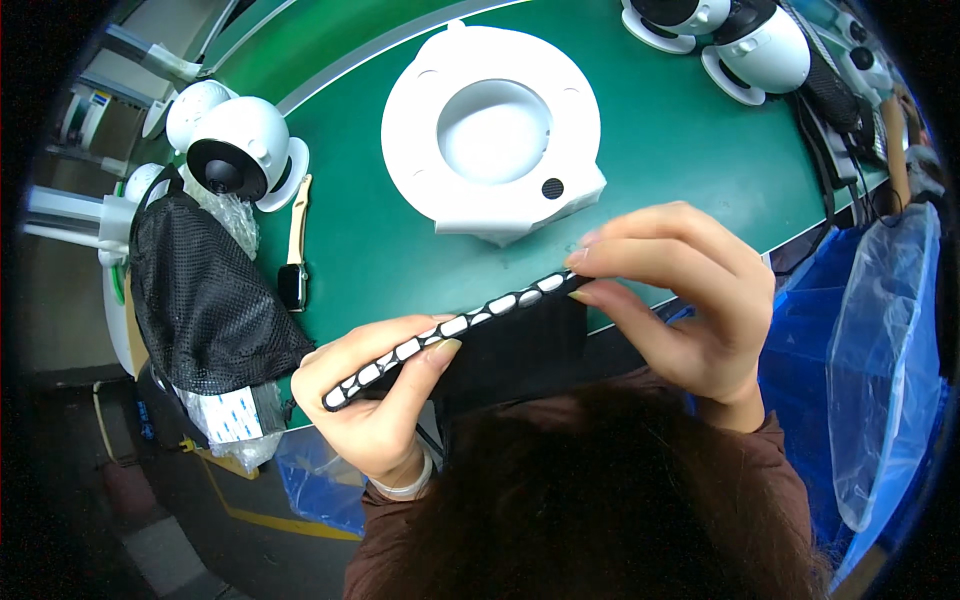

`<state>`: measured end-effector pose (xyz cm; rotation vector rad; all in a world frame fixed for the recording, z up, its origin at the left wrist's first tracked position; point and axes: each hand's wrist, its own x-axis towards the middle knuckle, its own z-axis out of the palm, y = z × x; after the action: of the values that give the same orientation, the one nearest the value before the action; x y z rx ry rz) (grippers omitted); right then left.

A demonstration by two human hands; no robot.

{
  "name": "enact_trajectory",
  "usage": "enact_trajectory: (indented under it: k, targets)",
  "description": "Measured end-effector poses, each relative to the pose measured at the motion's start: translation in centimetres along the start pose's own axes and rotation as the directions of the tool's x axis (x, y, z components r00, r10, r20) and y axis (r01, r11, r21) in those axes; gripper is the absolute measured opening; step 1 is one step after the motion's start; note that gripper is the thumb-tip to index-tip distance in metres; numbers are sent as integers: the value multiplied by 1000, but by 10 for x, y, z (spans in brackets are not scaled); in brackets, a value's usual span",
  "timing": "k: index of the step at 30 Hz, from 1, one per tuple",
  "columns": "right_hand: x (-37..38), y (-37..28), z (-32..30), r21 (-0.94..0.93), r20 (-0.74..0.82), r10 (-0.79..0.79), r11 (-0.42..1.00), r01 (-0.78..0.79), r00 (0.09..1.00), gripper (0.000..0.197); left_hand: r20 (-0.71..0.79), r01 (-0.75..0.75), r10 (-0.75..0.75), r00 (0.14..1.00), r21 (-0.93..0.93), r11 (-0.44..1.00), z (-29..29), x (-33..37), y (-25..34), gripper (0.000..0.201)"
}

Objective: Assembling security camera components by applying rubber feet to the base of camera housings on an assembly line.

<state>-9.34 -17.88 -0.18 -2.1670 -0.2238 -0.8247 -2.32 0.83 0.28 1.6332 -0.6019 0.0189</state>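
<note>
Both hands hold a black strip with white segments (455, 325) above the green bench (680, 140): left hand (375, 395) fingers closed on its lower end, right hand (675, 290) fingers pinching the upper end; white round fixture (495, 130) lies beyond, untouched.

Green worktable (380, 250) above dark floor (120, 520) with yellow line (270, 520)

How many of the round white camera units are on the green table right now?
4 in plain view: two at the left edge, two at the top right. More may hide at the left and far-right rim.
</note>
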Motion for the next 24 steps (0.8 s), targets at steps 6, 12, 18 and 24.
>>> enact_trajectory:
  k: [6,12,18,24]
  targets:
    - [0,-2,0,-189,-62,-120,976,107,991,21,-34,38,-38,999,17,999,5,1,-2,15]
    - [3,-3,-4,-273,-34,-140,954,126,990,19,-44,37,-36,998,20,999,8,3,-3,15]
    - [9,0,-7,-195,11,-98,976,99,995,20,-53,43,-42,998,29,999,8,3,-4,15]
    - [17,-3,-11,-187,93,11,982,7,996,20,-27,-5,7,1000,69,998,6,6,-6,15]
